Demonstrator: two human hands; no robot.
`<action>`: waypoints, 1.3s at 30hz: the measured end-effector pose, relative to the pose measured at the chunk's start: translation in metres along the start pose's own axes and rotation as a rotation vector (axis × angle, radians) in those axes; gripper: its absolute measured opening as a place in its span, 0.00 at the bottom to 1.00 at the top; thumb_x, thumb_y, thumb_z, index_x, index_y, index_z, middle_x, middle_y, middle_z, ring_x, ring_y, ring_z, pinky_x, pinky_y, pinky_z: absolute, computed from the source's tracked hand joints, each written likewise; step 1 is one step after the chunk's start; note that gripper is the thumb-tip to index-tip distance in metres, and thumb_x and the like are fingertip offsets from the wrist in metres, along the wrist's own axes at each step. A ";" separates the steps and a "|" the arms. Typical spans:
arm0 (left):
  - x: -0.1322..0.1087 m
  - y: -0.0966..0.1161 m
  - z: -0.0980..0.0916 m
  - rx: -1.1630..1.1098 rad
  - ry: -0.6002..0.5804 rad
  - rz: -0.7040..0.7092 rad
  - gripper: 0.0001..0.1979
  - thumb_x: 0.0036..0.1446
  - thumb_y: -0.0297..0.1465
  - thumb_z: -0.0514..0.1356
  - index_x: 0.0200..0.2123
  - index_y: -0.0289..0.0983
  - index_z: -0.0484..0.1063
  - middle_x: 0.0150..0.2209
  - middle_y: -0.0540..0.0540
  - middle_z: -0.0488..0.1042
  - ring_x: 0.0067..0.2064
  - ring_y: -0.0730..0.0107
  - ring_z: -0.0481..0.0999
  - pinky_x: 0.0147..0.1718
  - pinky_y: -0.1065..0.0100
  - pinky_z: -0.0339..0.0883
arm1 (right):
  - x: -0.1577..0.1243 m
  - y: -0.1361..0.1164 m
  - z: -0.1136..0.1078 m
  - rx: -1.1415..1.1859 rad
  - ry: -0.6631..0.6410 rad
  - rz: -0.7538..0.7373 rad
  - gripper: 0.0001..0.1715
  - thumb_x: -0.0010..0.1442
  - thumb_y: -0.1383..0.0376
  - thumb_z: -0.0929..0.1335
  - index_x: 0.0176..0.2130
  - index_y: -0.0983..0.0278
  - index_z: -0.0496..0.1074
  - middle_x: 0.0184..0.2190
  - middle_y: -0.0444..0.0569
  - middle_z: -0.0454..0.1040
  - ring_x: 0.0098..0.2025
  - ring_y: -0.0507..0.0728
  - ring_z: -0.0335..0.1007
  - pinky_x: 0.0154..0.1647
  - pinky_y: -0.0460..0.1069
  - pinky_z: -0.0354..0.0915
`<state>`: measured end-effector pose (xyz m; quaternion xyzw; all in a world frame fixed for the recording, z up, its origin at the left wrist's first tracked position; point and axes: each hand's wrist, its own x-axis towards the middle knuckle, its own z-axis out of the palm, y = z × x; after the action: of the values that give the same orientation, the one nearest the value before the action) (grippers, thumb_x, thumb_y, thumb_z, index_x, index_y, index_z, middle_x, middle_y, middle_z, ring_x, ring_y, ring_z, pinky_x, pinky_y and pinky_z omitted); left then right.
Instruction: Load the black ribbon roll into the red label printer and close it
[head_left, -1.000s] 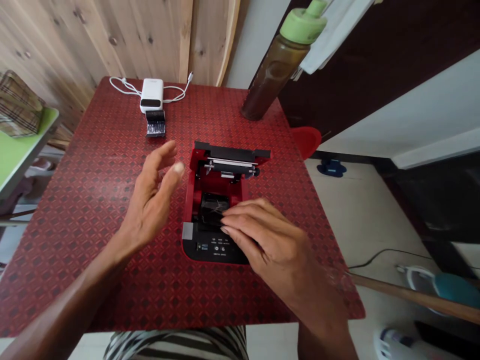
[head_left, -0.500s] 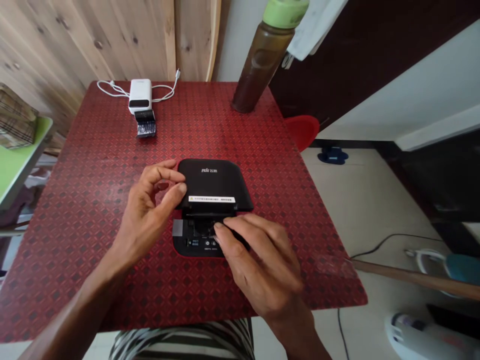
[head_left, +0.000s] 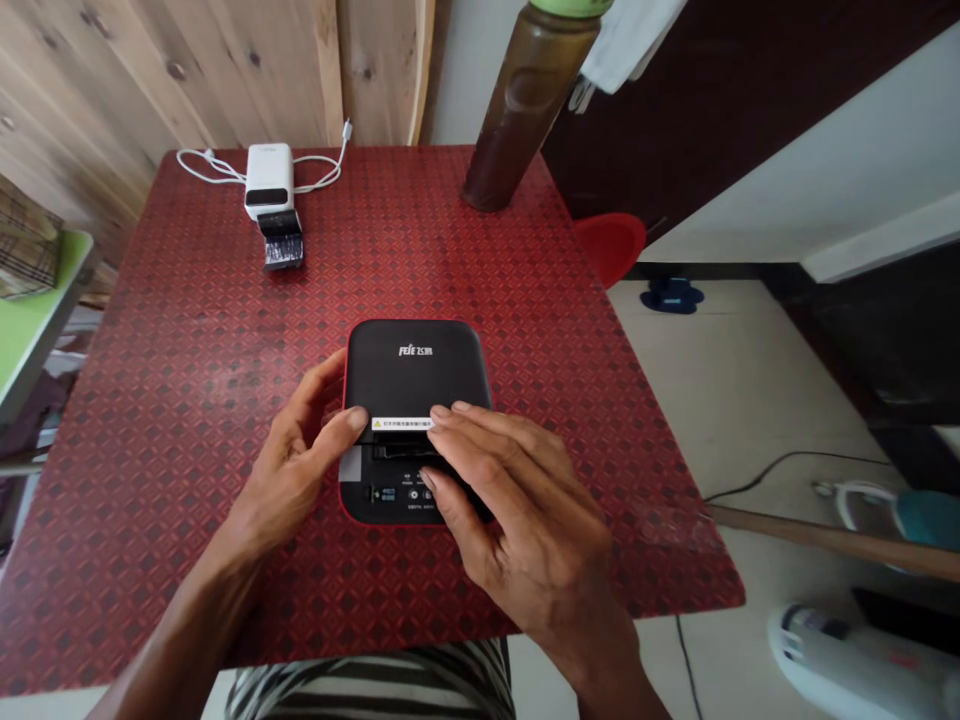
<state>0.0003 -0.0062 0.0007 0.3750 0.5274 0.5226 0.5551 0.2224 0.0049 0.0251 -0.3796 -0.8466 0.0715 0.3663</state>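
Note:
A small black receipt printer (head_left: 416, 375) with red edging lies on the table, its lid down over the body. A white warning strip runs along the lid's front edge, above a dark slot and a panel of small buttons. My left hand (head_left: 300, 460) holds the printer's left side, thumb on top near the strip, fingers around the edge. My right hand (head_left: 525, 500) lies over the right front part, fingers stretched across the lid's front edge and thumb by the front panel. It covers the right end of the strip and some of the panel.
The red patterned table (head_left: 187, 340) bears a white device (head_left: 268, 175) with a white cable and a dark strip hanging from its front. A tall brown bottle (head_left: 517, 110) stands at the back right. A red stool (head_left: 615, 250) shows beyond the right edge.
The printer's lid has come down from its raised position onto the body. My left thumb is now nearer the lid's front edge; my right fingers have moved onto the lid.

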 end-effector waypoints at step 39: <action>-0.019 -0.006 -0.011 -0.081 -0.078 -0.024 0.33 0.69 0.38 0.72 0.75 0.56 0.75 0.81 0.49 0.68 0.80 0.37 0.69 0.77 0.39 0.68 | -0.059 -0.018 0.028 -0.002 0.408 0.259 0.29 0.71 0.62 0.80 0.66 0.60 0.75 0.50 0.54 0.81 0.47 0.62 0.83 0.42 0.55 0.85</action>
<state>-0.0070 -0.0275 -0.0030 0.3659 0.4882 0.5218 0.5962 0.2189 -0.0448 -0.0212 -0.4918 -0.6993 0.0389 0.5174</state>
